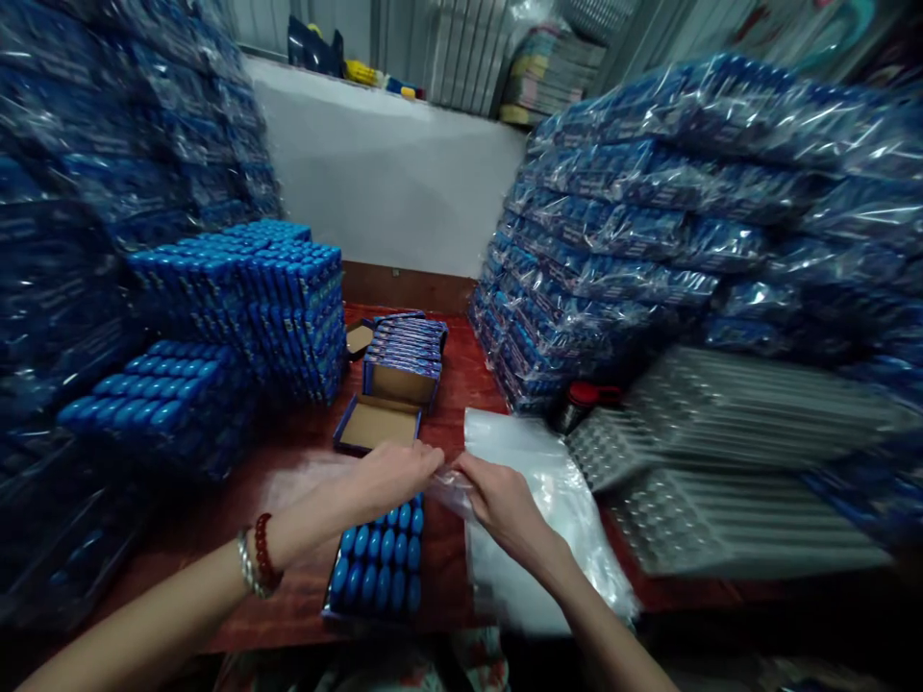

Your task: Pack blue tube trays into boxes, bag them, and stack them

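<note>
My left hand and my right hand are close together over the red table, both closed on a thin clear plastic bag. The bag is smeared by motion, and part of it trails left behind my left forearm. Below my left hand lies a box of blue egg-shaped pieces, set in rows; its far end is hidden by the hand. Under and beside my right hand is a stack of flat clear plastic bags. An open cardboard box sits just beyond my left hand.
A row of nested printed boxes stands farther back. Blue egg-shaped pieces in stacked trays rise at left. Film-wrapped blue packs tower on both sides. Clear ridged trays and a red-lidded container are at right.
</note>
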`<action>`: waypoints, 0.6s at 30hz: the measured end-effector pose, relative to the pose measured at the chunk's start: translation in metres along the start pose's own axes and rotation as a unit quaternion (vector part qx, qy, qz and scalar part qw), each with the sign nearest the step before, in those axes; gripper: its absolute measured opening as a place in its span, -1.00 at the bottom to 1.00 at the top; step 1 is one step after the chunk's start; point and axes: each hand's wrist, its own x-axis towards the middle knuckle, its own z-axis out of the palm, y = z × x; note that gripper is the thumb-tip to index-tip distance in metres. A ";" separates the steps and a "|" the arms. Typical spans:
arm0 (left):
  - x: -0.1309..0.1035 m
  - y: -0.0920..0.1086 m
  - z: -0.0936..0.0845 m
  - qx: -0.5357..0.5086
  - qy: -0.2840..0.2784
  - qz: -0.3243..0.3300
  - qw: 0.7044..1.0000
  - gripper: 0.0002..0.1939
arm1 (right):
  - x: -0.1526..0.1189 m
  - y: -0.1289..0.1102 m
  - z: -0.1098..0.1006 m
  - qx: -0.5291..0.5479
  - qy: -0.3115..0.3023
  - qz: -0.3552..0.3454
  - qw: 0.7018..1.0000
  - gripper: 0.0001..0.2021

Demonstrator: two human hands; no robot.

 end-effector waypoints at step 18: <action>-0.071 -0.054 -0.066 0.178 0.384 -0.095 0.901 -0.89 | 0.021 -0.017 -0.031 -0.116 0.362 -0.053 0.924 -0.78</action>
